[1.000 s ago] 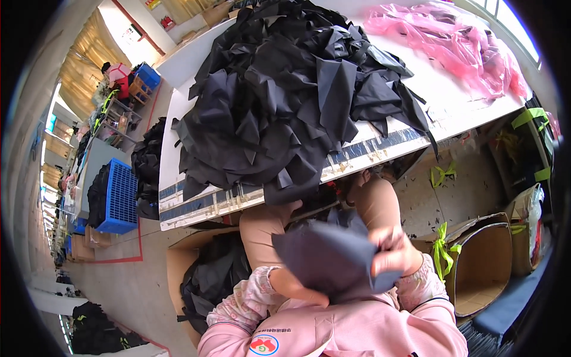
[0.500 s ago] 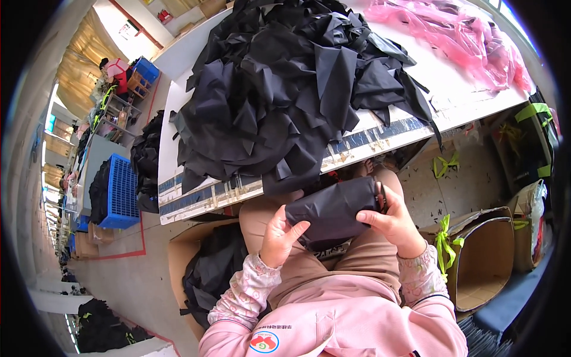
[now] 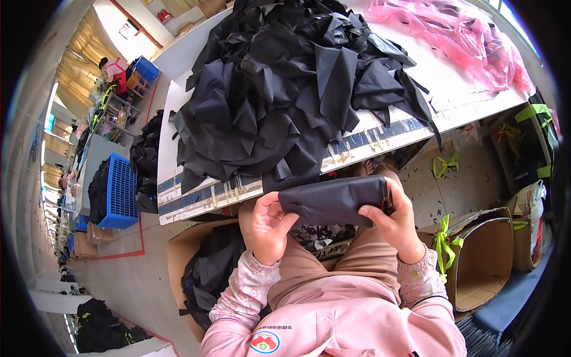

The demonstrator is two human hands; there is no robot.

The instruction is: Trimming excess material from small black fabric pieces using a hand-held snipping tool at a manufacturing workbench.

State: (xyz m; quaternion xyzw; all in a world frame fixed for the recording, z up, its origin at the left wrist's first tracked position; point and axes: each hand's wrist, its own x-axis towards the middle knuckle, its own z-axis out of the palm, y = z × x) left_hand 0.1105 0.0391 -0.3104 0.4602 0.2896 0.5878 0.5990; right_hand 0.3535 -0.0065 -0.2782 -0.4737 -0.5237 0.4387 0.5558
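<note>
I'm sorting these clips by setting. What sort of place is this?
Likely a garment workshop: a heap of black fabric pieces on a long white worktable, pink material, and cardboard boxes holding more cloth.

Both hands hold a folded dark fabric piece (image 3: 333, 199) over the lap: the left hand (image 3: 267, 226) pinches one end, the right hand (image 3: 392, 217) grips the other. Above, a heap of black fabric (image 3: 285, 89) covers the white table (image 3: 470, 83), pink plastic bags (image 3: 464, 41) beside it.

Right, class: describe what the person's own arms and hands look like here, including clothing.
Both arms wear pale pink sleeves with a small floral print and gathered cuffs at the wrists. The left hand and right hand are bare: no gloves, and no rings or watch can be seen.
</note>
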